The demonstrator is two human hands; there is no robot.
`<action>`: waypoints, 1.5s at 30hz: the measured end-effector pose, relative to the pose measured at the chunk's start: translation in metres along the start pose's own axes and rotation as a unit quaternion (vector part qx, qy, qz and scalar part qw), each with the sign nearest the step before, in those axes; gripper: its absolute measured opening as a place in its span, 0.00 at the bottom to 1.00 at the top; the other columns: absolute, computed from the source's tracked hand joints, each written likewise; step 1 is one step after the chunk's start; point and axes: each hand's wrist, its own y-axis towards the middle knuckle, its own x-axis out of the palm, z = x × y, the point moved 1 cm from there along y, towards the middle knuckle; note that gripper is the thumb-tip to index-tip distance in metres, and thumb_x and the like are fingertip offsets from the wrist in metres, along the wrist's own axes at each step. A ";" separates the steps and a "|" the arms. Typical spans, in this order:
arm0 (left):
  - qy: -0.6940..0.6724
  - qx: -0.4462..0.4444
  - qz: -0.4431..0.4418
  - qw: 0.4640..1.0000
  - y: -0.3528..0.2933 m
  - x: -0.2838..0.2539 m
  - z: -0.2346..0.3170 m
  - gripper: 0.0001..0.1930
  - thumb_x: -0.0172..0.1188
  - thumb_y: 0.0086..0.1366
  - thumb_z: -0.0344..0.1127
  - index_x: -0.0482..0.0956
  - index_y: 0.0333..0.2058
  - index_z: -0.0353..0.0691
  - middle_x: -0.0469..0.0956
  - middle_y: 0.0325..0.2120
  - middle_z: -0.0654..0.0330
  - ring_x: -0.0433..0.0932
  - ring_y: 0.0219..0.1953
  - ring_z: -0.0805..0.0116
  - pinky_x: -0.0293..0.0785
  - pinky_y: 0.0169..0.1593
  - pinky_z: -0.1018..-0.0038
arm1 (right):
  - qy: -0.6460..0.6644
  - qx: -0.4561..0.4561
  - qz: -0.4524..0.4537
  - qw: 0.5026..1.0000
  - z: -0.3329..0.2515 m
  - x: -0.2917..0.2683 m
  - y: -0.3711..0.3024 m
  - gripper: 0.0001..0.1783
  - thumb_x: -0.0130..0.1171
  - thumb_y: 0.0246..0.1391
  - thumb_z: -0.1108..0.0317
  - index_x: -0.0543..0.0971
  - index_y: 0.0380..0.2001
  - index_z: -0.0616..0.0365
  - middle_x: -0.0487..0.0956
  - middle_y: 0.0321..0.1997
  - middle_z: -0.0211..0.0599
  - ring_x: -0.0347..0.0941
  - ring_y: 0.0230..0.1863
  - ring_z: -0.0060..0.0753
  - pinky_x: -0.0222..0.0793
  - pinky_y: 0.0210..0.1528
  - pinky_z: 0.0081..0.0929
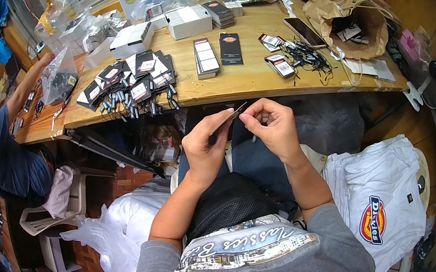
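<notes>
Just in front of the table edge, over my lap, my left hand (206, 142) holds a thin dark hang tag (237, 110), seen nearly edge-on. The fingers of my right hand (273, 127) are pinched together at the tag's right end. Whatever lies in that pinch is too small to make out. Beyond my hands, a stack of white labels (206, 59) stands beside a stack of black hang tags (230, 50). To the left is a heap of tags with black strings (136, 80). Right of the stacks are loose black strings (306, 55) and small label bundles (279, 65).
White boxes of cards (189, 21) line the back of the wooden table (185, 93). A phone (304, 32) and an open paper bag (348, 17) are at the right. Folded white shirts (381, 186) lie beside me. A co-worker (4, 142) sits at the left, reaching toward a plastic bag (59, 77).
</notes>
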 end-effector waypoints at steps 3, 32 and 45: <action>0.061 0.074 -0.035 0.995 0.004 -0.002 -0.002 0.18 0.54 0.37 0.17 0.73 0.32 0.36 0.75 0.27 0.55 0.75 0.28 0.63 0.71 0.32 0.76 | -0.047 -0.010 -0.015 0.999 -0.004 -0.002 0.004 0.04 0.54 0.41 0.77 0.71 0.19 0.66 0.71 0.16 0.28 0.64 0.17 0.10 0.59 0.18 0.10; 0.079 0.034 -0.089 0.992 0.005 -0.010 -0.003 0.24 0.51 0.40 0.15 0.71 0.40 0.40 0.74 0.30 0.55 0.75 0.28 0.61 0.71 0.28 0.76 | -0.176 -0.121 -0.002 0.977 -0.021 0.002 0.006 0.04 0.55 0.38 0.79 0.69 0.18 0.66 0.70 0.16 0.34 0.67 0.17 0.21 0.62 0.18 0.15; -0.094 -0.120 -0.060 0.986 0.013 -0.017 -0.002 0.13 0.46 0.52 0.17 0.71 0.38 0.32 0.66 0.27 0.62 0.71 0.31 0.75 0.65 0.32 0.84 | -0.162 -0.146 0.043 0.975 -0.014 0.004 0.004 0.04 0.56 0.37 0.81 0.71 0.20 0.66 0.72 0.19 0.33 0.65 0.20 0.18 0.61 0.24 0.14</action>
